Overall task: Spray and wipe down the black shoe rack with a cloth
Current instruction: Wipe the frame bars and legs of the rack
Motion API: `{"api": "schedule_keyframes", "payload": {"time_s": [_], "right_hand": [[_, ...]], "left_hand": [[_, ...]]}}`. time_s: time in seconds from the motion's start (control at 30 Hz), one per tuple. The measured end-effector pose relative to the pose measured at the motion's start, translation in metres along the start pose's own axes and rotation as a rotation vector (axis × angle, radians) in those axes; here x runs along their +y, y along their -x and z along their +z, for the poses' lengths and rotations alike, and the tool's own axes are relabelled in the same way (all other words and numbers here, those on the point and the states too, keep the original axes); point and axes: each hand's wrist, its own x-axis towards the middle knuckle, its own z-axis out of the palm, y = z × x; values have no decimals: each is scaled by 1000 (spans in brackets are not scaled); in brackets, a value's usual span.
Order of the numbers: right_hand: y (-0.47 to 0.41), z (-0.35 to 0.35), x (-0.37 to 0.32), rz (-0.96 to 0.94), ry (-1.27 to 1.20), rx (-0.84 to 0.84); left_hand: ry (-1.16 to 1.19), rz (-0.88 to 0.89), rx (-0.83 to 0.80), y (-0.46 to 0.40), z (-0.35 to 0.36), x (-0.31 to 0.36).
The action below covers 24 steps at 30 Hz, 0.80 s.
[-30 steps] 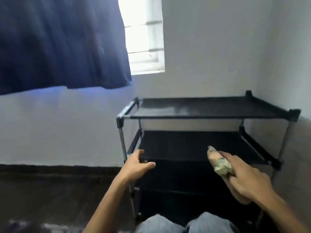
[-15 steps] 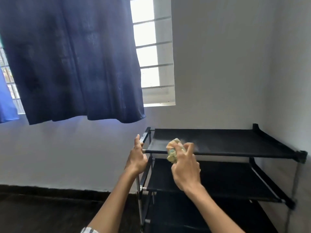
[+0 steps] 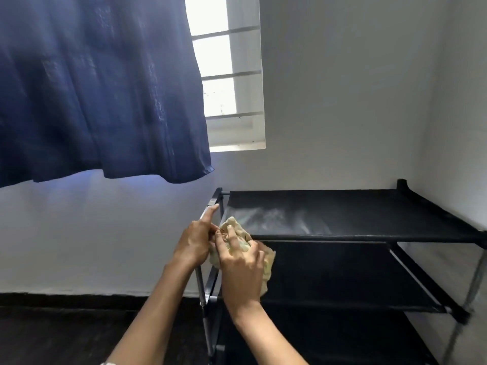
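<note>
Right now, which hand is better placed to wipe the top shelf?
The right hand: it grips the cloth at the top shelf front left corner. The left hand touches the cloth too, forefinger along the side rail.
</note>
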Motion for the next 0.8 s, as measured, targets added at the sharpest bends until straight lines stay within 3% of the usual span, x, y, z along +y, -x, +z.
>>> {"api": "schedule_keyframes", "payload": {"time_s": [0.07,0.13,0.23,0.37,0.47,0.6,0.67,0.8], "right_hand": [[5,3,27,21,-25,171],[11,3,56,167,-68,271],[14,8,67,362,-103,197],[14,17,25,322,-195,217],[15,31,-9,190,-266,240],[14,41,-9,33,-185,251],[15,40,14,79,-151,291],[17,36,28,357,-161,332]], "left_hand": [[-53,49,11,-1,-2,-1],[-54,78,11,-2,-2,-4],[21,94,-11,-4,-4,-12],[58,95,-3,-6,-2,-21],[65,108,-10,-5,-2,-19],[86,93,-39,-7,-3,-19],[117,85,-45,-8,-1,-19],[138,47,-22,-11,5,-23]]}}
